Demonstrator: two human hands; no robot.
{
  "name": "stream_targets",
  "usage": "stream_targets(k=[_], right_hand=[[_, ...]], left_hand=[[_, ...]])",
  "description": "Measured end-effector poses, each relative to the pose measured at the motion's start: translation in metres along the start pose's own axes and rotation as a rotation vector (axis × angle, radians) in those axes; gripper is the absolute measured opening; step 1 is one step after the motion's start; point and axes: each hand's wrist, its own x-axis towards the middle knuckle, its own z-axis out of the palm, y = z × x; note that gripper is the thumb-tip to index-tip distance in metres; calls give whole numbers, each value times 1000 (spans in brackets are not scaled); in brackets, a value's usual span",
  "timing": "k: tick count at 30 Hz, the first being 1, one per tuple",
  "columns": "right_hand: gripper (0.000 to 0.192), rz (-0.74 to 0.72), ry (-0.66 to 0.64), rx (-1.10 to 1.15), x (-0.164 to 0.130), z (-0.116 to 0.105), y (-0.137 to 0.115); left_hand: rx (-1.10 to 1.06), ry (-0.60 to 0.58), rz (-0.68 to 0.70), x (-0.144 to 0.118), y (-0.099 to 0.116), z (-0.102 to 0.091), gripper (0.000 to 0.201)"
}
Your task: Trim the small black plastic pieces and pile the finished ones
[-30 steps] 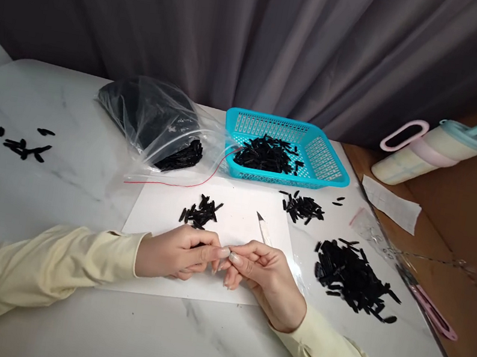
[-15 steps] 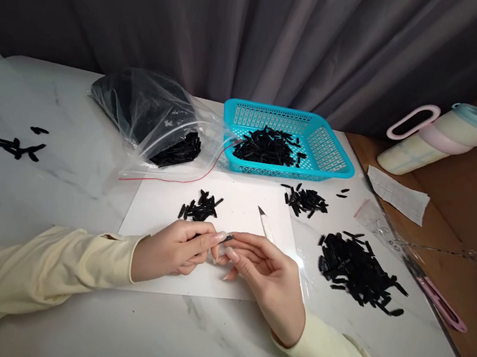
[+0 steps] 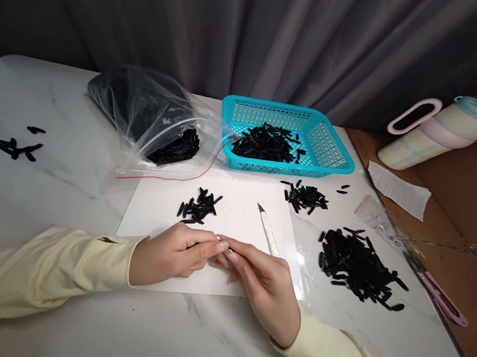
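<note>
Here both hands, left [image 3: 171, 252] and right [image 3: 264, 283], meet fingertip to fingertip, grips pinched (held piece hidden), craft knife [image 3: 268, 237] beside

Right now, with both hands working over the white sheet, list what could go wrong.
1. The craft knife sticks out of the right hand with its blade bare, close to the left hand; a slip could nick a finger.
2. The small pile of black pieces lies just beyond the knuckles and could get scattered.
3. Whatever the fingertips pinch is hidden; it may drop unseen.
</note>
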Motion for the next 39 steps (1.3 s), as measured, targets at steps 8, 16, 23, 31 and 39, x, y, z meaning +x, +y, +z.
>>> stream_targets(k=[8,16,23,31,39], right_hand=[[15,-32,38,-38,0,-2,1],[11,-91,96,-59,-1,-3,-1],[11,-57,64,-26,-1,-3,-2],[19,-19,28,4,0,-4,-3],[18,11,10,10,-1,-3,-2]], left_hand=[[-133,45,-73,5,2,-3,51],[-190,1,-110,4,5,-4,39],[-177,-53,-125,3,6,-3,35],[-254,-40,-157,2,8,-3,33],[-277,-47,-169,2,7,-4,36]])
